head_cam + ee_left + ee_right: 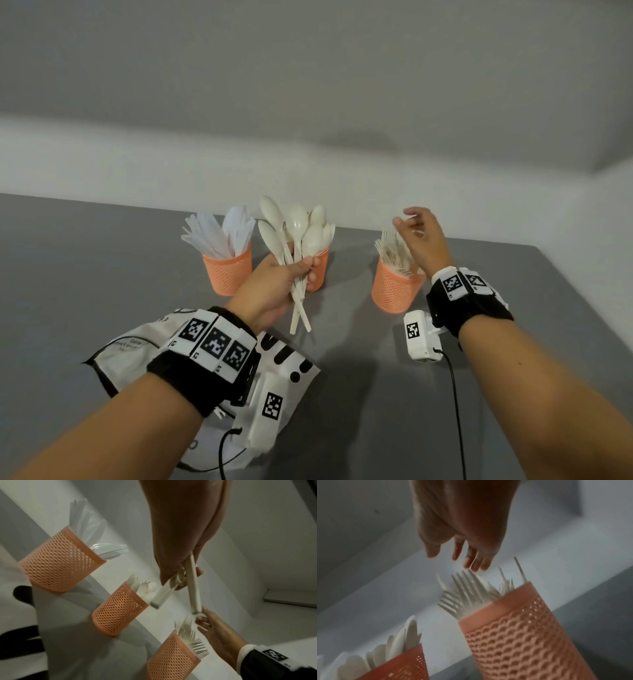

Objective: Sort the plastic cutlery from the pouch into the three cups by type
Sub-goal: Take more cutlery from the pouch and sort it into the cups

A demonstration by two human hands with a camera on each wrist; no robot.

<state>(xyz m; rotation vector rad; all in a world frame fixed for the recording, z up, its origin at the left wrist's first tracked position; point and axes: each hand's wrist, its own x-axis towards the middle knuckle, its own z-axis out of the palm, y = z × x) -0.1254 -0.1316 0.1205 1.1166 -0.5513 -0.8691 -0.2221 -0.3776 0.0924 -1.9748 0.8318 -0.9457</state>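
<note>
While the left hand (274, 284) clutches a bunch of spoons (297, 236) by the handles before the middle cup (318, 270), the right hand (419, 240) hovers loose-fingered, holding nothing, over the forks (394, 251) in the right cup (394, 291). All three cups stand near the grey surface's (102, 257) far edge, against a pale wall (308, 85), the pouch (294, 363) at the near edge.

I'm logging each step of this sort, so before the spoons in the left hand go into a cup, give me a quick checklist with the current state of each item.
1. Left hand grips spoon bundle firmly: ok.
2. Bundle holds spoons only: ok in the head view; hidden pieces cannot tell.
3. Middle cup already holds spoons, right type: ok.
4. Room left in the middle cup: cannot tell.
5. Right hand empty, over the fork cup, away from the middle cup: ok.
6. Pouch emptied: cannot tell.
</note>
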